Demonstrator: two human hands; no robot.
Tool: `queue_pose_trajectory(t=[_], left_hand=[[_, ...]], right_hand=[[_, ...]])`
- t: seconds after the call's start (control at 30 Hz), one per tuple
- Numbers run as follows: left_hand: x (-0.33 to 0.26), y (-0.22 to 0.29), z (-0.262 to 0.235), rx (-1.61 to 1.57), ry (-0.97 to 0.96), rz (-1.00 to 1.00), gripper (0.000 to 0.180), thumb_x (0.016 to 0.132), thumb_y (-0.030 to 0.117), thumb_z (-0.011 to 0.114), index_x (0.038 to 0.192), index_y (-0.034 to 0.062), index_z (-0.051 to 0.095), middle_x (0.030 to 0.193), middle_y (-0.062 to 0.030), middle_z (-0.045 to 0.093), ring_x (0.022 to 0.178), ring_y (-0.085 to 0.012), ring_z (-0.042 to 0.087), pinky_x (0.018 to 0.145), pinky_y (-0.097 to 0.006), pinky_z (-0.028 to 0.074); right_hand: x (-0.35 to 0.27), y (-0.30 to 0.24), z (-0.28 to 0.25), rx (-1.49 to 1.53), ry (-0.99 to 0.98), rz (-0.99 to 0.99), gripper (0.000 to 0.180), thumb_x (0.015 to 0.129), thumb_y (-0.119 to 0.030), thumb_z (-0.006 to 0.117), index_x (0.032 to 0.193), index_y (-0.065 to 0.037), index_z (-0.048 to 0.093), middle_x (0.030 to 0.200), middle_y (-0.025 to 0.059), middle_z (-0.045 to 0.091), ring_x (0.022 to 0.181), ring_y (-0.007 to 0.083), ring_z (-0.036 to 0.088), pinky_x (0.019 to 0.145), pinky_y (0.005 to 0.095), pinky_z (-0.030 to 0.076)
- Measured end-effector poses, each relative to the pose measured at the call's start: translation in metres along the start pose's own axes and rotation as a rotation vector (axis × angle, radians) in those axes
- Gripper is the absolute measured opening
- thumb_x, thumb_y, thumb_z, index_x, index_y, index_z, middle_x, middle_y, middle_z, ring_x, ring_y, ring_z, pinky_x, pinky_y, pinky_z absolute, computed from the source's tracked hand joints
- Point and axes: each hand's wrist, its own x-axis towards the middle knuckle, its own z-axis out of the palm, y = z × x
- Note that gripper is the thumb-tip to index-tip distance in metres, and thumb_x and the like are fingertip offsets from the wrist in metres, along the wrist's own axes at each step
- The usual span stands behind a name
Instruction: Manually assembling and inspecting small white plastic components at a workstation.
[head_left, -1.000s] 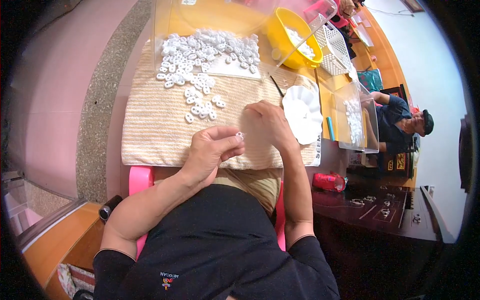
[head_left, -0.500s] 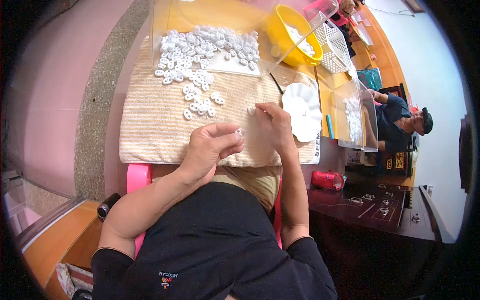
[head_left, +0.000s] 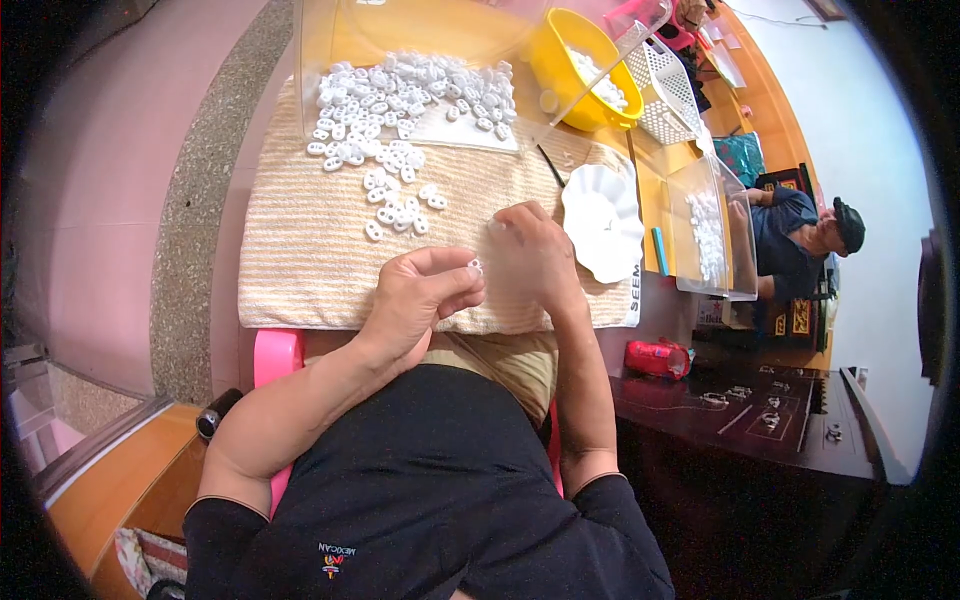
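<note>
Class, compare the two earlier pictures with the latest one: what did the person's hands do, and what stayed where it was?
The right hand slid a little from near the white scalloped dish toward the person, onto the striped towel. The left hand kept a small white ring pinched at its fingertips. The heap of white rings, yellow bowl and dish stayed put.

Clear box (head_left: 400, 30), top of frame: upper part cut off by the edge; its wall blurs the white pieces (head_left: 420, 95) behind it.
White pieces: too small to tell their form beyond small rings.
Piece (head_left: 474, 266) at the left hand (head_left: 420, 300) fingertips, centre: mostly hidden by the fingers; shape unclear.
Right hand (head_left: 535, 255), centre: palm and fingertips turned away; whether it holds anything cannot be told.
Yellow bowl (head_left: 590, 70), upper right: contents partly hidden by the box wall.
Worktop (head_left: 650, 190): largely covered by the striped towel (head_left: 310, 260).
Red object (head_left: 658, 357), right of centre: kind unclear.
Second person (head_left: 800, 235), right edge: hands hidden behind a clear tray (head_left: 712, 230).
</note>
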Motion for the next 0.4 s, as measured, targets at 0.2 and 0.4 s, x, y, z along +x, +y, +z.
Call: queue_pose_trajectory(t=[0.2,0.4], left_hand=[[0.000,0.001,-0.001,-0.008,-0.005,0.009,0.018,0.085,0.003,0.068,0.102,-0.0025,0.062,0.085,-0.0094,0.067,0.074,-0.0158,0.066,0.072,-0.026,0.056],[0.000,0.000,-0.002,-0.004,-0.028,0.007,0.019,0.086,0.003,0.068,0.103,-0.0026,0.061,0.089,-0.0105,0.067,0.078,-0.0168,0.067,0.074,-0.027,0.057]], right_hand=[[-0.002,-0.004,-0.003,-0.141,-0.073,-0.129,0.015,0.084,-0.014,0.062,0.098,-0.010,0.066,0.094,0.0092,0.064,0.090,0.0302,0.063,0.076,0.0407,0.051],[0.000,0.000,-0.024,-0.091,-0.222,-0.118,0.028,0.076,-0.008,0.066,0.104,-0.011,0.067,0.099,0.0096,0.063,0.095,0.0287,0.062,0.082,0.0373,0.050]])
